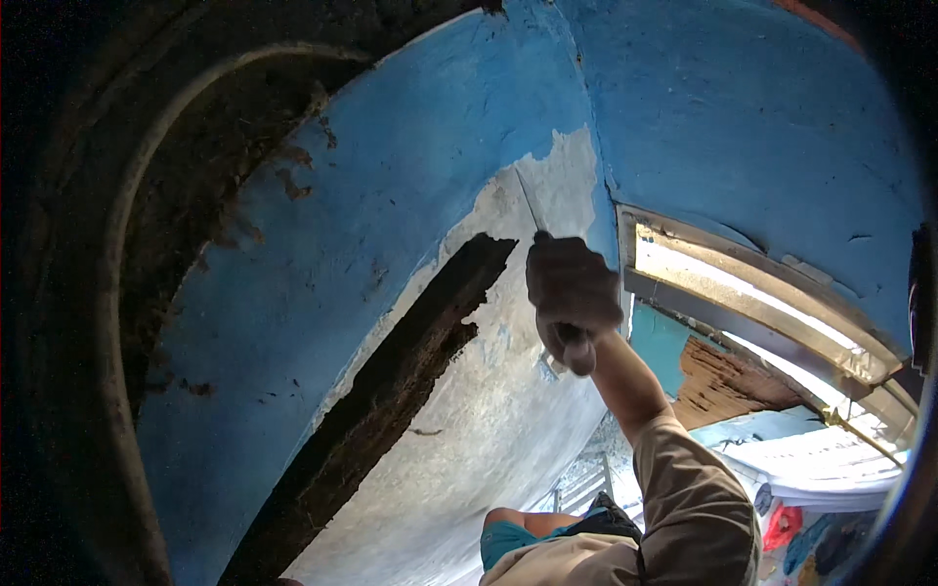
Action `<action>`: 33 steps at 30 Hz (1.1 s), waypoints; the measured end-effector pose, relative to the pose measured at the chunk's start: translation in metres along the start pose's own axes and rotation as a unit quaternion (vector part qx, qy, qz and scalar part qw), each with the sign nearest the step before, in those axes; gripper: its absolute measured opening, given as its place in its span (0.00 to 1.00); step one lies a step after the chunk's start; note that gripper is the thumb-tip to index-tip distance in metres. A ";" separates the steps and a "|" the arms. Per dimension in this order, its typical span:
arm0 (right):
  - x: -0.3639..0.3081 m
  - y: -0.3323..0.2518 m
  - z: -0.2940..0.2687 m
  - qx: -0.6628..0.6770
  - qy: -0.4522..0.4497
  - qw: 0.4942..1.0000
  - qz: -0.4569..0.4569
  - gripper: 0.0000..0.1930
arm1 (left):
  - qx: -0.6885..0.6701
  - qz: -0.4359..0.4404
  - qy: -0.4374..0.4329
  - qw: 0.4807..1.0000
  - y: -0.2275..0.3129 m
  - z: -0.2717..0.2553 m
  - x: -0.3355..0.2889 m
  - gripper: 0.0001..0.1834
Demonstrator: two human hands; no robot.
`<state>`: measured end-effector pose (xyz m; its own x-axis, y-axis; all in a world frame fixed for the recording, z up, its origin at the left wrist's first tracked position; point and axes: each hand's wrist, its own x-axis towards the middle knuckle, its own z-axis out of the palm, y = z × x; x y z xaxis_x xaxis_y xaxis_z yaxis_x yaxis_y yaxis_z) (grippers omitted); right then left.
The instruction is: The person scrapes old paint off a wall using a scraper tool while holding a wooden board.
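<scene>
My right hand (575, 288) is raised against the wall, its fingers wrapped round the grip of a putty knife (531, 203). The thin blade is seen nearly edge-on and points up and slightly left, its tip at the ragged border between blue paint (430, 156) and a bare whitish patch (567, 176). Most of the handle is hidden in the fist. My right forearm and beige sleeve (694, 498) come up from the lower right. My left hand is not in view.
A long dark gap with broken edges (391, 391) runs diagonally left of my hand. Farther left, a curved pipe or cable (117, 254) crosses dark, crumbling material. At right are a slatted window opening (752, 283), a splintered brown board (728, 381) and a red bag (782, 525).
</scene>
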<state>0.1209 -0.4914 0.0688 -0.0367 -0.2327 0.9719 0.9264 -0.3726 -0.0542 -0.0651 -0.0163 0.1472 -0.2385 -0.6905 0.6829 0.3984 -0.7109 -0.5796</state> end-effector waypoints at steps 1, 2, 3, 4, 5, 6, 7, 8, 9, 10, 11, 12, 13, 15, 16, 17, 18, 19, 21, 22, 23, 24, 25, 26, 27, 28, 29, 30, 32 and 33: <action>0.001 0.002 -0.007 -0.018 0.013 0.999 0.028 0.21 | -0.012 -0.009 0.003 1.000 0.001 0.005 -0.003 0.10; 0.003 0.022 -0.009 -0.038 0.002 0.999 -0.029 0.24 | -0.012 -0.009 -0.002 1.000 -0.001 0.001 -0.004 0.10; 0.006 0.041 -0.013 -0.059 -0.007 0.995 -0.086 0.27 | -0.011 -0.005 -0.008 1.000 -0.003 -0.002 -0.005 0.09; 0.019 0.053 -0.017 -0.083 -0.021 0.987 -0.133 0.27 | -0.001 -0.001 -0.010 1.000 -0.004 0.000 -0.009 0.09; 0.015 0.044 -0.019 -0.094 0.024 0.987 -0.125 0.27 | 0.010 0.013 -0.024 1.000 -0.009 -0.003 -0.017 0.09; 0.003 0.043 -0.012 0.042 0.094 0.984 -0.143 0.26 | 0.027 0.027 -0.042 0.998 -0.014 -0.005 -0.029 0.09; 0.006 0.007 -0.007 0.010 0.102 0.995 0.001 0.26 | 0.040 0.036 -0.057 0.997 -0.015 -0.004 -0.040 0.09; 0.002 -0.009 0.001 -0.007 0.074 0.995 0.071 0.23 | 0.061 0.049 -0.078 0.994 -0.022 -0.012 -0.049 0.09; 0.000 -0.008 -0.006 -0.141 -0.028 0.982 0.122 0.20 | 0.075 0.062 -0.086 0.992 -0.024 -0.014 -0.053 0.09; 0.007 0.002 -0.010 -0.260 -0.145 0.949 0.101 0.18 | 0.091 0.073 -0.094 0.989 -0.025 -0.017 -0.057 0.10; 0.012 0.012 -0.015 -0.301 -0.210 0.928 0.060 0.15 | 0.121 0.090 -0.105 0.983 -0.024 -0.014 -0.063 0.10; 0.011 0.025 -0.015 -0.138 -0.129 0.982 -0.016 0.14 | 0.123 0.092 -0.104 0.983 -0.031 -0.015 -0.078 0.10; 0.006 0.036 -0.017 0.018 -0.074 0.991 -0.110 0.13 | 0.178 0.146 -0.102 0.968 -0.042 -0.019 -0.094 0.10; -0.001 -0.011 -0.007 -0.042 -0.021 0.958 0.284 0.09 | 0.197 0.146 -0.082 0.966 -0.041 -0.016 -0.098 0.10; -0.002 -0.011 -0.007 -0.171 -0.048 0.929 0.324 0.09 | 0.135 0.090 -0.060 0.985 -0.032 -0.009 -0.080 0.10; 0.000 -0.008 -0.009 -0.294 -0.083 0.883 0.355 0.10 | 0.056 0.027 -0.027 0.998 -0.019 0.000 -0.054 0.10; 0.000 0.022 -0.016 -0.196 -0.008 0.972 0.126 0.12 | -0.002 -0.017 -0.001 1.000 -0.013 0.004 -0.034 0.10; 0.001 0.054 -0.021 -0.112 0.013 0.986 -0.120 0.13 | -0.048 -0.052 0.022 0.997 -0.007 0.006 -0.018 0.10; -0.005 0.077 -0.030 -0.100 0.082 0.988 -0.090 0.20 | -0.096 -0.087 0.046 0.991 0.000 0.012 -0.004 0.10; -0.001 0.064 -0.022 0.022 0.098 0.990 -0.101 0.24 | -0.108 -0.096 0.054 0.988 0.002 0.013 -0.004 0.10; 0.005 0.048 -0.018 0.138 0.113 0.977 -0.120 0.28 | -0.119 -0.108 0.063 0.985 0.007 0.014 -0.004 0.10; 0.020 0.013 -0.011 0.109 0.122 0.979 -0.123 0.31 | -0.136 -0.121 0.073 0.980 0.010 0.018 -0.003 0.10; 0.024 0.006 -0.006 0.088 0.103 0.983 -0.124 0.31 | -0.142 -0.122 0.072 0.980 0.009 0.015 -0.001 0.10; 0.023 0.010 -0.006 0.070 0.090 0.986 -0.119 0.31 | -0.143 -0.121 0.070 0.980 0.008 0.011 0.004 0.10; 0.024 0.014 -0.011 0.045 0.075 0.990 -0.114 0.31 | -0.151 -0.125 0.071 0.978 0.010 0.013 0.009 0.10; 0.024 0.030 -0.016 0.027 0.067 0.992 -0.105 0.31 | -0.154 -0.128 0.073 0.977 0.013 0.016 0.012 0.10; 0.018 0.038 -0.020 0.010 0.076 0.990 -0.116 0.32 | -0.159 -0.129 0.071 0.976 0.014 0.016 0.013 0.10; 0.010 0.030 -0.013 0.015 0.078 0.990 -0.117 0.32 | -0.159 -0.126 0.070 0.977 0.015 0.020 0.012 0.10; 0.010 -0.002 -0.014 -0.104 0.093 0.989 0.055 0.29 | -0.160 -0.139 0.094 0.973 0.015 0.017 0.008 0.10; 0.018 0.001 -0.019 -0.104 0.086 0.991 0.011 0.29 | -0.172 -0.148 0.095 0.969 0.018 0.022 0.011 0.10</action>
<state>0.1142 -0.5133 0.0822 -0.0966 -0.3864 0.9173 0.8315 -0.5379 -0.1390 -0.0405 -0.0340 0.1540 -0.4698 -0.4387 0.7660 -0.0236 -0.8612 -0.5077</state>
